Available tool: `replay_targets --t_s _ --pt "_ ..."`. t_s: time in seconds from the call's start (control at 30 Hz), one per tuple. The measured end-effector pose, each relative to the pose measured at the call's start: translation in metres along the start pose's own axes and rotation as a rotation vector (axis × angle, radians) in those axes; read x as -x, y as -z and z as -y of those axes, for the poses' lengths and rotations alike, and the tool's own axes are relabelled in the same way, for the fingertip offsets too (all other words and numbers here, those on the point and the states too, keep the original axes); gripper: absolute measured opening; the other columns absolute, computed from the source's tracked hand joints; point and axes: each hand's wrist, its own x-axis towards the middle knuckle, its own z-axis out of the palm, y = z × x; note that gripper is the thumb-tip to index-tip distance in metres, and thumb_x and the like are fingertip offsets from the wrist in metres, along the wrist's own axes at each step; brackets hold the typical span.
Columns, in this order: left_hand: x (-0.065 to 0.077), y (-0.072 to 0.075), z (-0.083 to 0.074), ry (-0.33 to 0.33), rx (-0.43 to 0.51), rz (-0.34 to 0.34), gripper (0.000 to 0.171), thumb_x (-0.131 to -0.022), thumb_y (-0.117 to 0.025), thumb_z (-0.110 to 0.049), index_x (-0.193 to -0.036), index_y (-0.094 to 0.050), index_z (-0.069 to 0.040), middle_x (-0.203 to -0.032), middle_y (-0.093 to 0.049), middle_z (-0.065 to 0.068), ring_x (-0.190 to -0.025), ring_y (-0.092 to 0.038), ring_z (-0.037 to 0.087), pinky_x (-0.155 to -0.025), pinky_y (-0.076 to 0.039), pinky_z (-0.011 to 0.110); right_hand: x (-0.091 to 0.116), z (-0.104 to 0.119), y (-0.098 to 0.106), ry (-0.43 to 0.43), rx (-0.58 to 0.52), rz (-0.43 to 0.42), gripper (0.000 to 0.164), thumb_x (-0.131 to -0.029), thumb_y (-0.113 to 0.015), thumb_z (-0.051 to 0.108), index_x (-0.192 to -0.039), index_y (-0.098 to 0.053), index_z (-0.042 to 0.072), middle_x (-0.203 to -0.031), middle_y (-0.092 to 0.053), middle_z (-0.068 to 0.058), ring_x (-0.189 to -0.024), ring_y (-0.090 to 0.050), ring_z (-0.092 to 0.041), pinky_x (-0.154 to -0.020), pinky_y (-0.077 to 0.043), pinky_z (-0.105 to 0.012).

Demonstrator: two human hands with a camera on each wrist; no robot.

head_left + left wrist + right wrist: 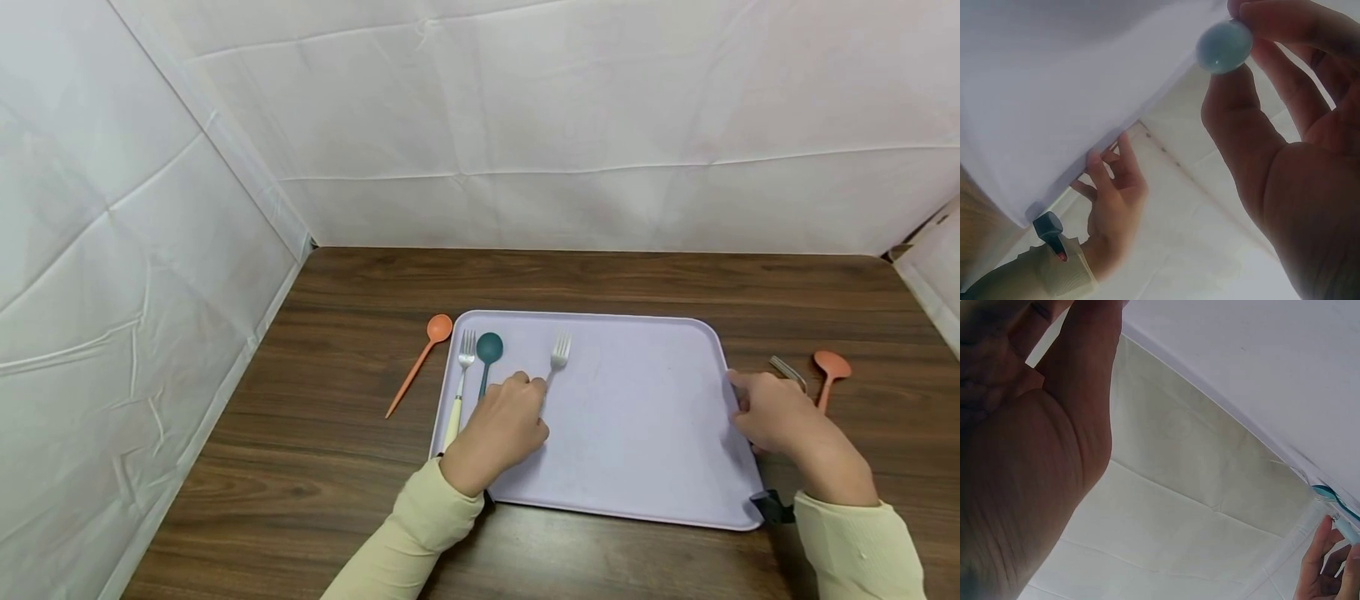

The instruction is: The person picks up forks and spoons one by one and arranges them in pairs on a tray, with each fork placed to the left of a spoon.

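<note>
My left hand (pixel 501 423) is over the left part of a lavender tray (pixel 630 417). It pinches a fork (pixel 560 350) whose tines point away from me; the rounded pale blue end of its handle (pixel 1224 47) shows between thumb and fingers in the left wrist view. Left of that hand, a fork with a cream handle (pixel 454 421) and a dark teal spoon (pixel 490 348) lie side by side on the tray, the spoon's handle partly hidden. At the tray's right rim, my right hand (pixel 776 417) holds the edge with thumb and fingers.
An orange spoon (pixel 438 328) lies on the wooden table (pixel 322 467) left of the tray. Beyond my right hand are another orange spoon (pixel 832 364) and a partly hidden metal utensil (pixel 787 372). White cloth walls (pixel 562 108) stand behind and at the sides.
</note>
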Motion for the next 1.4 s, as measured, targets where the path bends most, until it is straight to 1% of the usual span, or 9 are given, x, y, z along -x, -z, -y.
replay_targets --t_s 0.53,0.8,0.9,0.97,1.0,1.07,1.17,1.27,1.4 --pt "0.000 -0.011 -0.011 -0.012 -0.053 0.040 0.010 -0.072 -0.063 -0.003 -0.069 -0.054 -0.006 -0.068 -0.045 0.005 -0.049 -0.051 0.020 -0.041 -0.040 0.029 0.000 -0.001 -0.001 0.010 0.001 -0.008 0.061 -0.078 -0.059 0.001 -0.131 -0.034 -0.018 -0.072 -0.049 -0.012 -0.046 -0.053 -0.013 -0.044 -0.044 -0.033" --pt "0.000 -0.014 -0.011 -0.055 -0.066 0.037 0.014 -0.076 -0.061 -0.002 -0.065 -0.052 -0.006 -0.067 -0.043 0.006 -0.046 -0.048 0.018 -0.039 -0.038 0.028 0.000 0.000 -0.001 0.008 -0.001 -0.010 0.061 -0.078 -0.058 0.000 -0.131 -0.034 -0.018 -0.071 -0.049 -0.011 -0.046 -0.053 -0.013 -0.044 -0.044 -0.032" --pt "-0.001 -0.013 -0.009 -0.040 -0.038 0.081 0.010 -0.077 -0.063 -0.006 -0.071 -0.055 -0.005 -0.070 -0.044 0.006 -0.048 -0.049 0.017 -0.040 -0.039 0.027 0.000 0.000 -0.001 0.011 -0.004 -0.012 0.061 -0.078 -0.058 0.000 -0.131 -0.034 -0.018 -0.071 -0.049 -0.011 -0.045 -0.054 -0.013 -0.044 -0.044 -0.033" --pt "-0.002 -0.009 -0.007 -0.036 -0.014 0.108 0.008 -0.078 -0.064 -0.009 -0.083 -0.060 -0.003 -0.076 -0.048 0.007 -0.052 -0.050 0.017 -0.043 -0.041 0.026 0.000 0.000 -0.001 0.013 -0.006 -0.011 0.061 -0.079 -0.058 0.000 -0.131 -0.034 -0.018 -0.071 -0.049 -0.011 -0.045 -0.054 -0.013 -0.044 -0.044 -0.033" --pt "-0.002 -0.006 -0.005 -0.041 -0.005 0.116 0.013 -0.079 -0.065 -0.009 -0.090 -0.063 -0.003 -0.081 -0.050 0.007 -0.056 -0.051 0.016 -0.047 -0.043 0.026 0.000 0.000 -0.001 0.017 -0.005 -0.015 0.061 -0.078 -0.058 0.000 -0.131 -0.034 -0.018 -0.071 -0.048 -0.010 -0.045 -0.054 -0.013 -0.044 -0.044 -0.033" --pt "-0.002 0.000 -0.001 -0.069 -0.009 0.131 0.026 -0.079 -0.066 -0.008 -0.105 -0.063 -0.006 -0.092 -0.053 0.007 -0.066 -0.055 0.016 -0.053 -0.046 0.026 0.000 0.000 -0.001 0.024 -0.005 -0.023 0.061 -0.078 -0.058 0.000 -0.131 -0.034 -0.018 -0.070 -0.048 -0.010 -0.045 -0.053 -0.013 -0.043 -0.044 -0.033" --pt "0.000 0.010 0.006 -0.161 -0.068 0.156 0.041 -0.078 -0.067 -0.003 -0.118 -0.062 -0.011 -0.112 -0.055 0.007 -0.089 -0.057 0.020 -0.068 -0.049 0.029 0.000 0.000 -0.001 0.029 -0.003 -0.032 0.061 -0.078 -0.058 0.000 -0.131 -0.035 -0.019 -0.069 -0.047 -0.009 -0.044 -0.053 -0.013 -0.043 -0.043 -0.033" --pt "0.004 0.013 0.011 -0.258 -0.140 0.215 0.045 -0.077 -0.069 -0.004 -0.120 -0.062 -0.014 -0.125 -0.052 0.007 -0.107 -0.053 0.025 -0.077 -0.049 0.035 0.000 -0.001 0.000 0.022 -0.004 -0.025 0.061 -0.078 -0.058 0.000 -0.131 -0.034 -0.019 -0.069 -0.047 -0.010 -0.044 -0.053 -0.013 -0.043 -0.043 -0.033" --pt "0.006 0.009 0.016 -0.339 -0.173 0.269 0.046 -0.074 -0.071 -0.006 -0.119 -0.063 -0.015 -0.127 -0.052 0.008 -0.112 -0.052 0.025 -0.079 -0.049 0.037 0.001 -0.001 -0.001 0.013 -0.011 -0.020 0.061 -0.078 -0.058 0.000 -0.131 -0.034 -0.018 -0.070 -0.047 -0.010 -0.045 -0.054 -0.013 -0.044 -0.044 -0.033"
